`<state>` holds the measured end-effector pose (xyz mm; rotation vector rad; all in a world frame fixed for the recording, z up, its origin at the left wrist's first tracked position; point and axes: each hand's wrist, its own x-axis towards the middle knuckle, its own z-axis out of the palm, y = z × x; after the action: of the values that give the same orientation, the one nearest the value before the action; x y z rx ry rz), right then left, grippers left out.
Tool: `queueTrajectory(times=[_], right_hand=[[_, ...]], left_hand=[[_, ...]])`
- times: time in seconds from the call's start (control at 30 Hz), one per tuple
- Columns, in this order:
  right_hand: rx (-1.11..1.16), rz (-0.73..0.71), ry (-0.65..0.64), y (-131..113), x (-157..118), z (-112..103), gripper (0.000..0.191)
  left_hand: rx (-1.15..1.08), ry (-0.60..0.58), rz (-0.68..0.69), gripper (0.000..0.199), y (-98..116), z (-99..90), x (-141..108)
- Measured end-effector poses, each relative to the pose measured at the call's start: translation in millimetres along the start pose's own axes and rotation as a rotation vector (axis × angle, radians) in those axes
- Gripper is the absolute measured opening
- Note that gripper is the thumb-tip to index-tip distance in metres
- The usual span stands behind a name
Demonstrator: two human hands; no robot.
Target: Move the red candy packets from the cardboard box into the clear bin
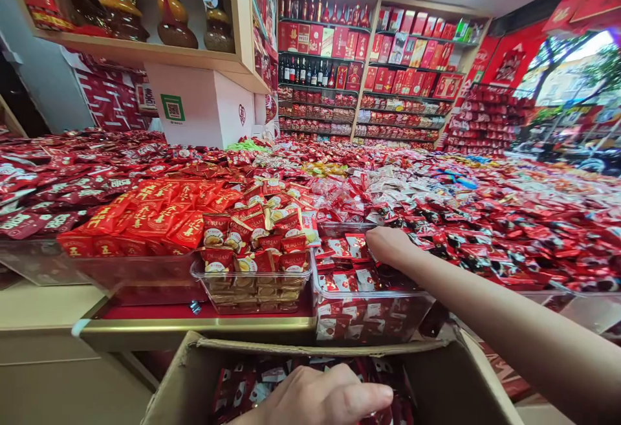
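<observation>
My right hand (pixel 392 247) reaches over the clear plastic bin (pixel 334 295) on the right, its back toward me and its fingers bent down out of sight. Small red-and-white candy packets (pixel 339 281) lie in that bin, next to the hand. My left hand (pixel 320 398) is low in front, over the open cardboard box (pixel 439 380). One of its fingers stretches out to the right; the others are partly hidden below the knuckles. Dark red candy packets (pixel 237 386) lie in the box under it. Whether either hand touches a packet is hidden.
Left of the right-hand bin stands a clear tub (pixel 252 276) of durian candy packets. Bright red packets (pixel 165 215) fill another bin further left. The brass-coloured counter edge (pixel 204 325) runs behind the box. Heaped sweets and shelves (pixel 325 56) of bottles and boxes stand beyond.
</observation>
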<state>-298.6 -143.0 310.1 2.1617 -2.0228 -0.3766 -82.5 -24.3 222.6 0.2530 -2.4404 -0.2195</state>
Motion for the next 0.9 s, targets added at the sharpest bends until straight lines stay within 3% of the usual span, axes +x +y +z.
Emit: queueTrajectory(times=[0.27,0.73,0.9], right_hand=[[-0.038,-0.121,-0.042,0,-8,8,0.031],[-0.053,-0.2,-0.043,0,-7,10,0.025],[-0.057,-0.223,-0.057,6,-5,-2,0.02]], left_hand=[[-0.127,-0.009,0.02,0.041,-1,2.7,2],[-0.051,-0.047,0.006,0.043,1,0.0,3],[0.005,-0.066,0.002,0.044,2,0.4,3]])
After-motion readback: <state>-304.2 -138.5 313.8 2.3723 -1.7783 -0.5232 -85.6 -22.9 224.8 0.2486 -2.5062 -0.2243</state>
